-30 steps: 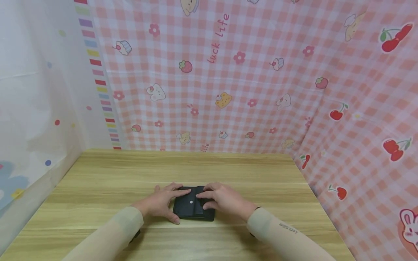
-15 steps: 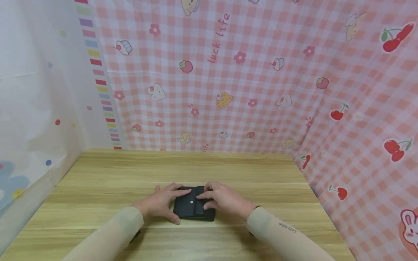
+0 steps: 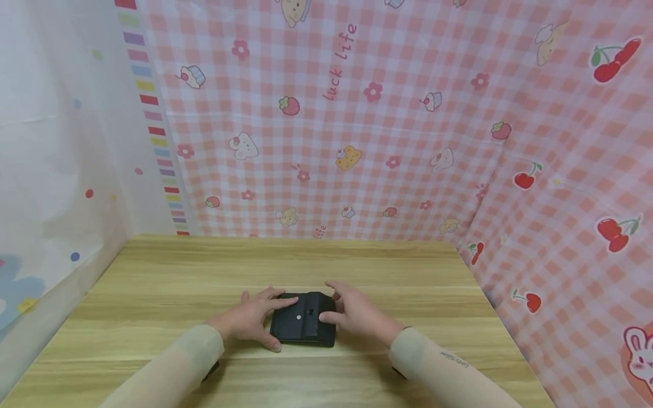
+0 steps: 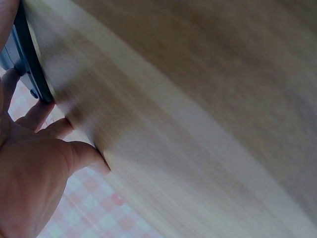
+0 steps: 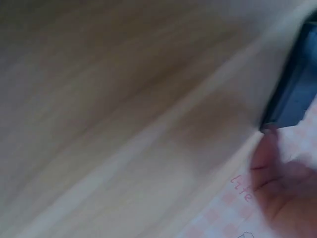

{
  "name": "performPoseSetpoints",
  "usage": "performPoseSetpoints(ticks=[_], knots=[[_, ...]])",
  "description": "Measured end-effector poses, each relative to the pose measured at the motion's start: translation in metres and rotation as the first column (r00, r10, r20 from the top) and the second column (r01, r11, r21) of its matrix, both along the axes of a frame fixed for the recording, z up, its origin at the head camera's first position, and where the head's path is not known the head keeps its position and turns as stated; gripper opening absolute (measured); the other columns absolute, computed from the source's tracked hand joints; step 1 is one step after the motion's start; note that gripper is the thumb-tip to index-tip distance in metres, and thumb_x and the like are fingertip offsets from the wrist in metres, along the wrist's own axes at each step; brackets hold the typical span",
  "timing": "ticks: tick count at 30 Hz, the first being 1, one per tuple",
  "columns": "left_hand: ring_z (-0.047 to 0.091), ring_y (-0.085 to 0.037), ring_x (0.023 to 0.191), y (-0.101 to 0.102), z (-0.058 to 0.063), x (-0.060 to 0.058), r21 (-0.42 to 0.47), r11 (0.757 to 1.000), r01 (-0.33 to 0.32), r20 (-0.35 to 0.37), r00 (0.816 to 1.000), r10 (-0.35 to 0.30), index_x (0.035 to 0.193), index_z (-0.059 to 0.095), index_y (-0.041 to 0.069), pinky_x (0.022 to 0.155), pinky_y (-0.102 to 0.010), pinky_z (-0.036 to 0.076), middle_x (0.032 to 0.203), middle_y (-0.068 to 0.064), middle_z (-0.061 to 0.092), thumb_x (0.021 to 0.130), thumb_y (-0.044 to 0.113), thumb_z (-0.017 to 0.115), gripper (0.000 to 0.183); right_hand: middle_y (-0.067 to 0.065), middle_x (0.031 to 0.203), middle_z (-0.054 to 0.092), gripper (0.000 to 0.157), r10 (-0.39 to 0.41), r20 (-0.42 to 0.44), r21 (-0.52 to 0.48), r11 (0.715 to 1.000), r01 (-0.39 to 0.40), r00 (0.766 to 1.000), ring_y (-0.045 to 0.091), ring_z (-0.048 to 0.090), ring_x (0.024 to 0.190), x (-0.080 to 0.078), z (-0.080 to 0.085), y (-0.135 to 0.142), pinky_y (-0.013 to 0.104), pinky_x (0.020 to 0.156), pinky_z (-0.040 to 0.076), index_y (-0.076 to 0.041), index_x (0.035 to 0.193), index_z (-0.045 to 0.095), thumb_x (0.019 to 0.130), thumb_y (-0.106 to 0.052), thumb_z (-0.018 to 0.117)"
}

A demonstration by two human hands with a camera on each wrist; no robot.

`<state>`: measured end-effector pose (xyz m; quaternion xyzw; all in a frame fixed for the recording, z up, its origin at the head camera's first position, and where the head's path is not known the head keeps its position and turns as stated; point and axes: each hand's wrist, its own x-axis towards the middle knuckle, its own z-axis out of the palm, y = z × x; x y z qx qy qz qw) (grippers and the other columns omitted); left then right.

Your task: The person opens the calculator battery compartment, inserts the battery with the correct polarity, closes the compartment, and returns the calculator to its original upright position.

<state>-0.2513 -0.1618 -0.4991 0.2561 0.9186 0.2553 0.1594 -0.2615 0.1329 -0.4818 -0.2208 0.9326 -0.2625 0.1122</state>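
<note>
A black wallet (image 3: 311, 327) with a round silver snap lies on the wooden table in the head view. My left hand (image 3: 251, 318) rests on its left side with fingers spread, the index finger across the top and the thumb at the near left corner. The right hand (image 3: 359, 313) is at the wallet's right side, thumb on its upper face and fingers around the far right edge. In the right wrist view a blurred fingertip (image 5: 270, 130) touches a corner of the wallet (image 5: 296, 89). The left wrist view catches the wallet's edge (image 4: 35, 64) beside the left fingers.
The wood-grain table (image 3: 204, 266) spreads around both hands. Behind it hangs a pink checked cloth (image 3: 316, 130), which continues along the right side. A white cloth with coloured dots (image 3: 61, 158) covers the left side.
My right hand has shifted from the wallet's middle strip to its right edge, uncovering a small dark mark on the strip. The left hand has stayed in place.
</note>
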Motion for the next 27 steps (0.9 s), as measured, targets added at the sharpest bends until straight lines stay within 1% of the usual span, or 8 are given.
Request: performPoseSetpoints(ticks=[2, 4, 7, 10, 13, 20, 23, 27], knots=[[0.016, -0.037, 0.153, 0.000, -0.001, 0.000, 0.003, 1.000, -0.001, -0.004, 1.000, 0.001, 0.150, 0.038, 0.043, 0.109, -0.080, -0.001, 0.164, -0.005, 0.023, 0.060, 0.053, 0.089, 0.104, 0.016, 0.133, 0.060, 0.090, -0.146, 0.124, -0.087, 0.984, 0.157, 0.981, 0.028, 0.064, 0.113, 0.001, 0.004, 0.000, 0.046, 0.092, 0.055, -0.012, 0.155, 0.030, 0.086, -0.056, 0.069], [0.019, -0.036, 0.152, 0.000, -0.002, -0.001, 0.009, 1.000, -0.002, -0.005, 1.000, 0.002, 0.150, 0.038, 0.043, 0.109, -0.080, -0.001, 0.164, -0.005, 0.023, 0.060, 0.053, 0.089, 0.105, 0.021, 0.138, 0.057, 0.096, -0.254, 0.220, -0.127, 0.950, 0.286, 0.942, 0.031, 0.061, 0.118, 0.002, 0.009, 0.001, 0.049, 0.095, 0.053, -0.007, 0.154, 0.028, 0.084, -0.058, 0.070], [0.020, -0.036, 0.152, 0.000, -0.003, -0.001, 0.012, 1.000, -0.002, -0.004, 1.000, 0.003, 0.150, 0.037, 0.045, 0.109, -0.080, -0.001, 0.164, -0.005, 0.023, 0.059, 0.053, 0.089, 0.105, 0.021, 0.135, 0.058, 0.104, -0.314, 0.338, -0.146, 0.914, 0.379, 0.887, 0.031, 0.066, 0.101, 0.003, 0.015, 0.002, 0.046, 0.082, 0.055, -0.001, 0.154, 0.025, 0.082, -0.060, 0.072], [0.018, -0.036, 0.152, -0.001, -0.003, 0.000, 0.012, 1.000, -0.003, -0.002, 1.000, 0.003, 0.150, 0.037, 0.045, 0.109, -0.080, -0.001, 0.164, -0.004, 0.023, 0.060, 0.053, 0.089, 0.104, 0.016, 0.113, 0.068, 0.112, -0.313, 0.389, -0.120, 0.915, 0.384, 0.867, 0.025, 0.064, 0.077, 0.003, 0.019, 0.001, 0.037, 0.063, 0.053, 0.003, 0.155, 0.018, 0.080, -0.062, 0.072], [0.018, -0.036, 0.152, 0.000, -0.002, 0.000, 0.015, 1.000, -0.003, 0.000, 1.000, 0.003, 0.150, 0.038, 0.044, 0.109, -0.080, -0.001, 0.164, -0.004, 0.023, 0.060, 0.052, 0.090, 0.104, 0.013, 0.091, 0.070, 0.119, -0.319, 0.383, -0.070, 0.926, 0.372, 0.867, 0.020, 0.062, 0.068, 0.003, 0.022, -0.002, 0.033, 0.058, 0.053, 0.007, 0.154, 0.013, 0.079, -0.063, 0.073], [0.019, -0.035, 0.152, 0.000, -0.001, 0.000, 0.012, 1.000, -0.001, -0.001, 1.000, 0.001, 0.150, 0.038, 0.043, 0.109, -0.080, -0.002, 0.164, -0.006, 0.023, 0.061, 0.051, 0.089, 0.103, 0.004, 0.068, 0.054, 0.123, -0.357, 0.369, 0.027, 0.927, 0.373, 0.858, 0.017, 0.050, 0.045, 0.002, 0.021, -0.017, 0.034, 0.049, 0.054, 0.006, 0.154, 0.006, 0.078, -0.059, 0.076], [0.019, -0.035, 0.152, 0.000, -0.002, 0.000, 0.006, 1.000, -0.002, -0.008, 1.000, 0.002, 0.150, 0.038, 0.043, 0.108, -0.081, -0.002, 0.164, -0.006, 0.024, 0.061, 0.052, 0.089, 0.103, 0.000, 0.061, 0.046, 0.124, -0.362, 0.371, 0.044, 0.927, 0.373, 0.855, 0.015, 0.046, 0.042, 0.001, 0.020, -0.020, 0.033, 0.047, 0.054, 0.003, 0.156, 0.001, 0.079, -0.059, 0.076], [0.019, -0.035, 0.152, -0.001, -0.003, -0.001, 0.001, 1.000, -0.004, -0.019, 1.000, 0.004, 0.150, 0.038, 0.044, 0.108, -0.081, -0.002, 0.164, -0.005, 0.025, 0.060, 0.053, 0.089, 0.103, 0.000, 0.059, 0.045, 0.123, -0.364, 0.370, 0.041, 0.926, 0.376, 0.855, 0.015, 0.047, 0.042, 0.000, 0.019, -0.021, 0.034, 0.047, 0.055, 0.002, 0.156, 0.001, 0.079, -0.057, 0.077]])
